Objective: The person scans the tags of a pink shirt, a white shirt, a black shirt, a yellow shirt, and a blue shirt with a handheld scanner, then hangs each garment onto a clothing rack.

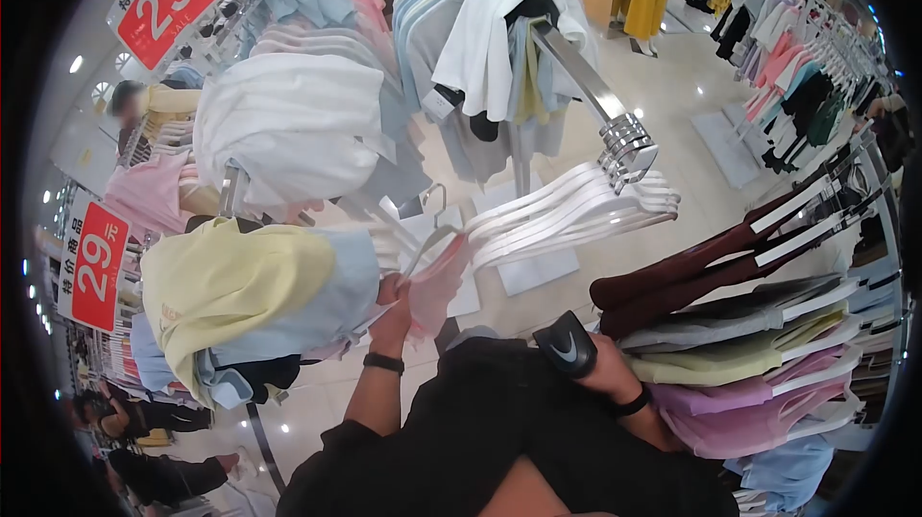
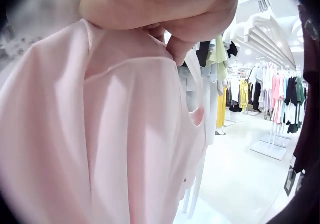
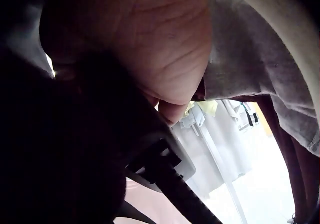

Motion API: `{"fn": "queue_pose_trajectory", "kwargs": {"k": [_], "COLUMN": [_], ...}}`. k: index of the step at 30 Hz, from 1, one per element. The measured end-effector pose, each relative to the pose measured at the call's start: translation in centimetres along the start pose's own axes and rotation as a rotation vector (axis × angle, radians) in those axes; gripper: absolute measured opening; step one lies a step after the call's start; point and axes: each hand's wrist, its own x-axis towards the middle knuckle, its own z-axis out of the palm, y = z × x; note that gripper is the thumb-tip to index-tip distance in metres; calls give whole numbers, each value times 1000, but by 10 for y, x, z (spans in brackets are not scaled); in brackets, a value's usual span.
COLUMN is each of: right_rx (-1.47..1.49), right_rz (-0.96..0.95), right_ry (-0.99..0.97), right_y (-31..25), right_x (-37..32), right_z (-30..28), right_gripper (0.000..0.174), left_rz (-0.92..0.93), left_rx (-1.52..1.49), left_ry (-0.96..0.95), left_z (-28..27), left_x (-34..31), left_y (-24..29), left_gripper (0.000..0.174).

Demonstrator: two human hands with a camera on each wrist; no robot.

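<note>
In the head view my left hand [image 1: 390, 317] grips a pink top [image 1: 438, 288] that hangs on a white hanger [image 1: 423, 246], its metal hook pointing up. The left wrist view shows the fingers [image 2: 185, 26] over the upper part of the pink fabric [image 2: 125, 139], which drapes down in folds. My right hand [image 1: 611, 371] holds a black handheld garment steamer [image 1: 565, 344] with a grey oval face, in front of my body. Its dark handle and ribbed cord [image 3: 185, 196] show in the right wrist view, below the palm [image 3: 155, 49].
Several bare white hangers [image 1: 576, 215] hang from a metal rack arm [image 1: 581, 71] ahead. A yellow garment [image 1: 240, 272] lies over a rack at left, a white one [image 1: 288, 123] behind it. Hanging clothes [image 1: 749, 363] crowd close at right. Red price signs [image 1: 94, 265] stand at left.
</note>
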Motion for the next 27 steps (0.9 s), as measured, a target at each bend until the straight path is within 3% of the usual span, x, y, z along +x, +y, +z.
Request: {"fn": "queue_pose_trajectory", "kwargs": {"k": [1,4,5,8,11,15,19,27], "right_rx": [-29,0,1,2,-5,-50,-85,-78], "right_rz": [11,41,45,32,46,44,52,42], "right_ry": [1,19,30,68,87,126,116,131], "right_y": [-4,-7,-7,-12,-10,-4,-2,-10], "right_x": [-2,-8,-9,-7,-7,-13,-23,-25], "right_z": [-2,-4,-5,-6,-4,0,-4,-6], "right_gripper": [49,46,46,45,43,41,42,45], "left_rz": [36,-106,-18,-104,57,227,218,454], "left_rx": [24,-98,-122,62,-101,-162,-168,-184], "left_ry": [24,-131,-72,-177,-34,-14,-71,-39], "left_z": [6,17,22,18,40,51,38,28], "left_x": [11,44,51,75,79,92,107,138], "left_y": [-1,16,17,58,68,83,120,178], "left_gripper": [29,33,32,31,29,24,25,23]}}
